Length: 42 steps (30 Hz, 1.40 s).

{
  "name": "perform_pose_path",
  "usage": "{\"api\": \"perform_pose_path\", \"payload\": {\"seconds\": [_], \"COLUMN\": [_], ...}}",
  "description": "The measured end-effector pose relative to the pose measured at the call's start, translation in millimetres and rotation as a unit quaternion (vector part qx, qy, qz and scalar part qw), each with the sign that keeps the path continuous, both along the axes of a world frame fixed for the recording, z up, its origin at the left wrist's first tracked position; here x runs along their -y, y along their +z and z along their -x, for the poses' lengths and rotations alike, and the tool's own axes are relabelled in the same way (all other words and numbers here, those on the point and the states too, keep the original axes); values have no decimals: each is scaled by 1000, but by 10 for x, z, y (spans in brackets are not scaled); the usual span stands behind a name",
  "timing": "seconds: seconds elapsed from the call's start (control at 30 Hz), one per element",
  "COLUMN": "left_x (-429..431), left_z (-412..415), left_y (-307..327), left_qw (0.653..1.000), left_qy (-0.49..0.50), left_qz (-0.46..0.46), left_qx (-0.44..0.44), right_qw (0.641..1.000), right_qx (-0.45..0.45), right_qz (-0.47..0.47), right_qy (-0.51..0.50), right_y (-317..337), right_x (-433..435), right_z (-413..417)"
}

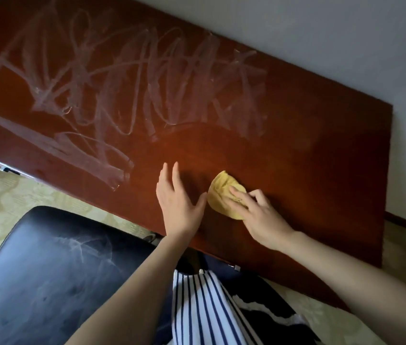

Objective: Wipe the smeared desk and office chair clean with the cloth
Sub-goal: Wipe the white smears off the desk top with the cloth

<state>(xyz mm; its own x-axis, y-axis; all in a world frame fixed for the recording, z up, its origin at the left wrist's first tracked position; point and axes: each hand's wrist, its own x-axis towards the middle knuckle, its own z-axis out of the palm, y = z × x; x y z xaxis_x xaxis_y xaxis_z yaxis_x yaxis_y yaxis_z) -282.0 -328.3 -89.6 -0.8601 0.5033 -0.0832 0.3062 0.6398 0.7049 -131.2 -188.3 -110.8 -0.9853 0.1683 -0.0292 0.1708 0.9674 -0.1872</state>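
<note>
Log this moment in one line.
wiping reddish-brown wooden desk | right hand: holds crumpled yellow cloth | left hand: flat on desk | white smears: desk, black chair seat

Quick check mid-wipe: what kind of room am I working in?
Probably a home office or study: a reddish wooden desk set against a plain wall, a black padded office chair beside it, and patterned flooring underneath.

cloth (pixel 223 192) on desk (pixel 321 158) near front edge, right hand (pixel 259 216) on it, left hand (pixel 178 199) flat just left. Smears (pixel 122 83) across desk's left and back. Chair (pixel 47 282) before front edge, left.
</note>
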Motion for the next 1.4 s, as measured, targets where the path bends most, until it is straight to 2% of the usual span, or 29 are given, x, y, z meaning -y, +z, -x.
{"api": "perform_pose_path", "payload": {"seconds": [0.17,0.3,0.5,0.73,0.87,1.0,1.2,1.3,1.4], "left_x": [-275,-428,-618,-835,-890,-919,-940,-962,-949], "left_z": [12,55,117,242,253,280,299,309,313], "left_y": [21,-6,-58,-137,-192,-216,-244,-206,-183], "left_qw": [997,996,994,985,979,976,965,963,962], "left_qy": [-74,-72,-74,-65,-74,-69,-88,-92,-98], "left_qz": [38,58,84,156,191,207,245,251,253], "left_qx": [7,8,0,19,22,27,24,36,41], "right_qw": [995,992,999,986,953,920,959,975,983], "right_qx": [22,28,35,66,9,-31,-110,-84,-30], "right_qz": [-8,-25,-2,45,81,56,42,51,99], "right_qy": [92,117,1,-147,-291,-386,-256,-199,-151], "right_y": [64,129,144,220,190,154,6,14,95], "right_x": [-65,-336,-1032,-1916,-2075,-1834,-1256,-954,-714], "right_z": [-415,-545,-367,367,864,1172,972,727,484]}}
